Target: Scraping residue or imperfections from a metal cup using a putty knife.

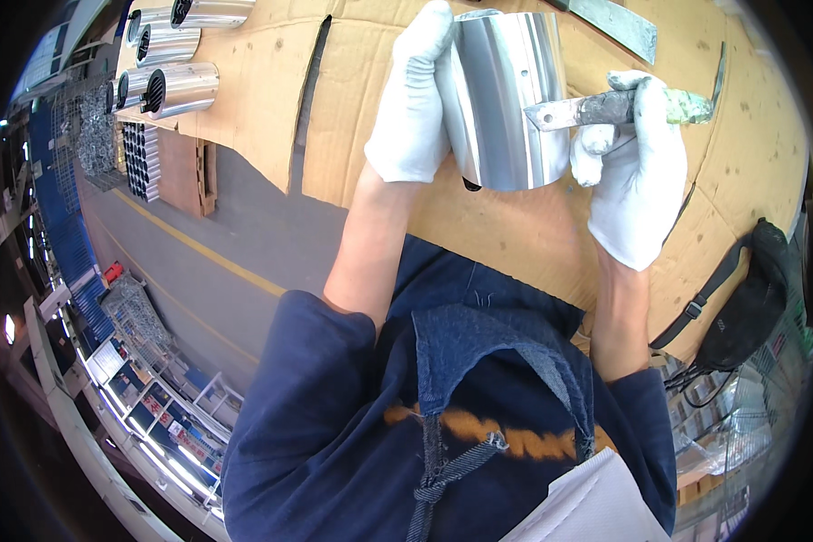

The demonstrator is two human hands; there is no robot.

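My left hand (413,99), in a white glove, grips a shiny metal cylinder (499,108) by its left side and holds it up over the cardboard-covered table. My right hand (637,163), gloved too, is closed round the wrapped handle of a utility knife (605,109). The knife's flat metal tip points left and reaches the cylinder's right side; whether it touches the surface I cannot tell. A small hole shows high on the cylinder's wall, and a bit of black shows at its lower edge. The fingers behind the cylinder are hidden.
Several similar metal cylinders with dark insides (182,88) lie at the table's far left. Cardboard sheets (741,172) cover the table. A flat metal bar (616,29) lies at the back, and a black bag (750,294) at the right edge. Wire cages stand on the floor at left.
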